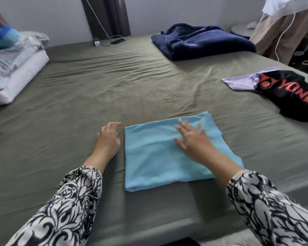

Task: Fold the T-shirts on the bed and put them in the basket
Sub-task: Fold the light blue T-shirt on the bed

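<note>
A folded light blue T-shirt [160, 157] lies on the bed [96, 89] near its front edge. The right hand [192, 137] rests flat on it, fingers spread; the left hand [108, 139] hovers just beside it, relaxed and empty. A black T-shirt [292, 93] lies well apart to the right.

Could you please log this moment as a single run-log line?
light blue T-shirt: folded, on bed | right hand: flat on it | left hand: beside it, empty | black T-shirt: unfolded | basket: not visible
</note>
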